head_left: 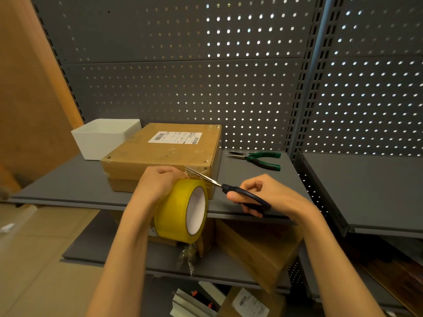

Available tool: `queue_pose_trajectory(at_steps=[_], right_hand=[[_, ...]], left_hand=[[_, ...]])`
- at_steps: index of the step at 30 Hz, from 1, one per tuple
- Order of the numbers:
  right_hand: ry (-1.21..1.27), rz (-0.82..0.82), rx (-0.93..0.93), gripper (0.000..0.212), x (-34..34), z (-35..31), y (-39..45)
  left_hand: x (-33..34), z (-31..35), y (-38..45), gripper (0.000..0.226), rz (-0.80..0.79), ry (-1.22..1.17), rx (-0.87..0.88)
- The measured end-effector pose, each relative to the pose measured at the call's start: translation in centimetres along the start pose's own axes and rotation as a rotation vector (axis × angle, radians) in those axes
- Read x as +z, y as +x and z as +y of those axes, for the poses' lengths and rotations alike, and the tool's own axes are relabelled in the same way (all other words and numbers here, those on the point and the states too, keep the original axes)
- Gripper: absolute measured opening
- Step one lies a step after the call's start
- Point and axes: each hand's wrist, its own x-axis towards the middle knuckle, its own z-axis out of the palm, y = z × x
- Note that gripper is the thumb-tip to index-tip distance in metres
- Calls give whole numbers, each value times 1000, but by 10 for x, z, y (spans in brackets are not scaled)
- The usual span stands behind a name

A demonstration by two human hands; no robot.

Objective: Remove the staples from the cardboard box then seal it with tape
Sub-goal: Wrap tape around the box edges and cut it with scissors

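Note:
A flat cardboard box (164, 152) with a white shipping label lies on the grey shelf (263, 179). Clear tape shows on its front right corner. My left hand (158, 181) grips a yellow tape roll (180, 211) just in front of the box's front edge. A strip of clear tape runs from the roll up to the box. My right hand (261, 193) holds black-handled scissors (229, 187) whose blades point left and are parted around that strip. A crumpled bit of clear tape hangs below the roll.
Green-handled pliers (258, 159) lie on the shelf right of the box. A white bin (103, 138) stands behind the box on the left. More cardboard boxes (256, 250) sit on the lower shelf. A pegboard wall (206, 76) backs the shelf.

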Motion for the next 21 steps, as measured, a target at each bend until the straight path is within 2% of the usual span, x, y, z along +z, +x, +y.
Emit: queue_pose_trajectory(at_steps=[12,21], right_hand=[[1,54,-27,46,0,4,3],[30,81,-48,31,9,13,0]], left_hand=[[2,-6,-1,19,29,6,29],[5,-17,-9,24,42,-37,43]])
